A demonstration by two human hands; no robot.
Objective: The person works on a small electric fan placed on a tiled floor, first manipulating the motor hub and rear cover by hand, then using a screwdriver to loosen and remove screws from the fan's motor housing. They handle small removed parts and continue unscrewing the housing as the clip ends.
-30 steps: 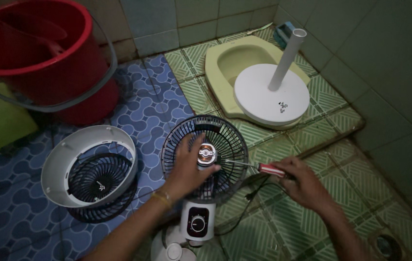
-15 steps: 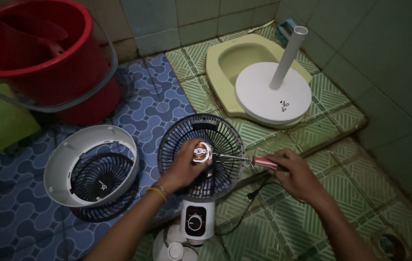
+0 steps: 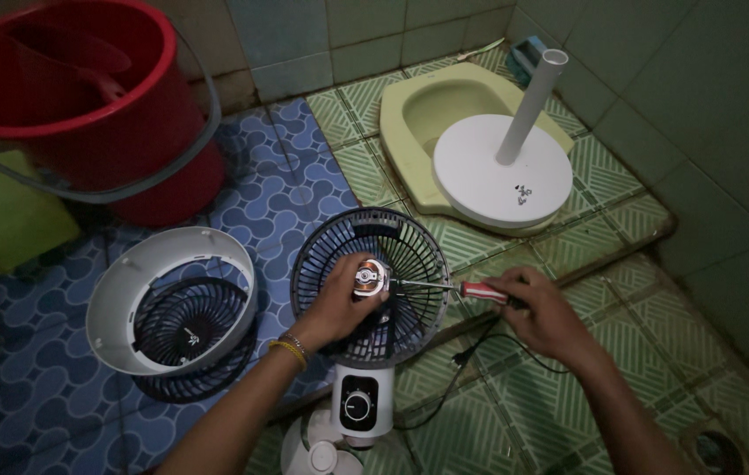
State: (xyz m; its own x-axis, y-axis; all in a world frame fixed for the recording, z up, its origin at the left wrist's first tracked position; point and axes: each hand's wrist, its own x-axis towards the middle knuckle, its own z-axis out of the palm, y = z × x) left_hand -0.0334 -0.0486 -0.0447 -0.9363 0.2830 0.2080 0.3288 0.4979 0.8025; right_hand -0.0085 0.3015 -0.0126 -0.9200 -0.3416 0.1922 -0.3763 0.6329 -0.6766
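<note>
On the floor, our left hand [image 3: 339, 303] clasps the fan motor [image 3: 372, 279]; our right hand [image 3: 543, 310] clamps a screwdriver [image 3: 453, 287]; the red bucket [image 3: 66, 97] holds a scoop [image 3: 58, 62].

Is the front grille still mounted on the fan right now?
No, the front grille lies on the blue floor beside the fan, leaving the motor hub bare under the left hand.

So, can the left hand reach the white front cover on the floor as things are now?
Probably yes. The left hand rests on the fan motor, and the white front cover lies just to its left on the blue floor, with nothing between them. It would have to let go of the motor first.
</note>
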